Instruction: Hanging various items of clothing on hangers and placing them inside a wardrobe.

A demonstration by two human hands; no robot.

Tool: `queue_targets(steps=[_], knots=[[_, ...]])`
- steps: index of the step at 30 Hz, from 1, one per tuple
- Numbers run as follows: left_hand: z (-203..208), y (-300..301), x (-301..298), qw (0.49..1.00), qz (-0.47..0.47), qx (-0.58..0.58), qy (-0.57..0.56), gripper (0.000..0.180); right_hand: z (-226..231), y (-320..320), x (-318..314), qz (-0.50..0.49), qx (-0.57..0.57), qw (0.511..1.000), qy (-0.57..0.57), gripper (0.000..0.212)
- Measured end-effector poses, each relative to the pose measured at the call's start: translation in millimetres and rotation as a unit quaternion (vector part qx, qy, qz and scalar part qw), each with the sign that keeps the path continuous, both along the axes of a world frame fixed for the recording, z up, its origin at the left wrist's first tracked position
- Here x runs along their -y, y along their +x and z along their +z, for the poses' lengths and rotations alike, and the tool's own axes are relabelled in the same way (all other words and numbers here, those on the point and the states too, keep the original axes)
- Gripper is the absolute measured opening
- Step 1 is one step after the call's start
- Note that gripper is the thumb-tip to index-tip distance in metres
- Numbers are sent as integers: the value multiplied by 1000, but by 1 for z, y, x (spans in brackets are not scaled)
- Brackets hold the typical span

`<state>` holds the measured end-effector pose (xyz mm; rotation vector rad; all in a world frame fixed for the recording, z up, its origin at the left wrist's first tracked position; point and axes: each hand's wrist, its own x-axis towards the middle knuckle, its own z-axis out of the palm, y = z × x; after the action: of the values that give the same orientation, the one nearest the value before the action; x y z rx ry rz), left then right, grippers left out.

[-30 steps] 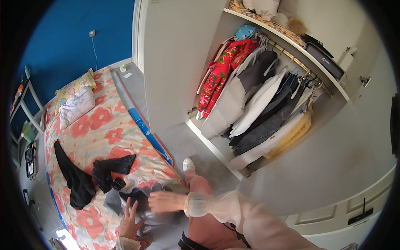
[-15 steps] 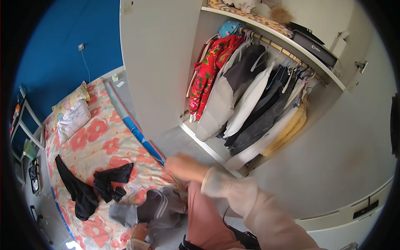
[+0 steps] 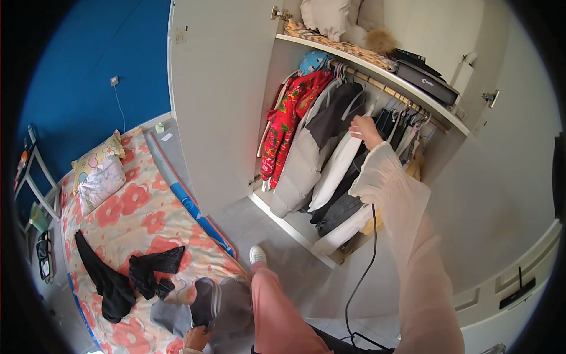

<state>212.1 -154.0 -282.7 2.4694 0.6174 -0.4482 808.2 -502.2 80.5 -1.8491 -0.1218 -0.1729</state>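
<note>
My right hand (image 3: 367, 131) is raised into the wardrobe, its fingers closed on the upper part of a white garment (image 3: 337, 168) hanging from the rail. Just left of it hangs a grey padded jacket (image 3: 303, 171) with a darker top; dark clothes hang to the right, partly hidden by my sleeve. Down by the bed's near edge, my left hand (image 3: 197, 337) grips a grey sweatshirt (image 3: 227, 315) that lies bunched on the sheet. Two black garments, one long (image 3: 106, 280) and one crumpled (image 3: 156, 268), lie on the flowered bed (image 3: 132, 227).
A red flowered garment (image 3: 289, 127) hangs at the rail's left end. Bedding and a dark box (image 3: 427, 82) sit on the shelf (image 3: 377, 68) above. An open wardrobe door (image 3: 221, 106) stands at left. A black cable (image 3: 368, 271) hangs below my right sleeve. Pillows (image 3: 100, 177) lie on the bed.
My right hand has moved up and right, from beside the bed to the white garment on the rail. My left hand stays at the grey sweatshirt. My white-shoed foot has come into view.
</note>
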Motion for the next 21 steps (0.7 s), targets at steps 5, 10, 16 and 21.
queue_targets(steps=[5, 10, 16, 21], knots=[[-19, 3, -10, 998, 2, -24, -52, 35, -33, 36, 12, -22, 5, 997, 71, 41], [-70, -18, -7, 993, -13, -91, -79, 39, -45, 90, 9, 2, 16, 997, 73, 52], [-110, -27, -1, 980, -12, -176, -94, 50, -67, 155, 0, 0, 20, 992, 122, 61], [-57, 66, 0, 984, 57, -143, -87, 47, -93, 217, 19, -61, 1, 995, 76, 79]])
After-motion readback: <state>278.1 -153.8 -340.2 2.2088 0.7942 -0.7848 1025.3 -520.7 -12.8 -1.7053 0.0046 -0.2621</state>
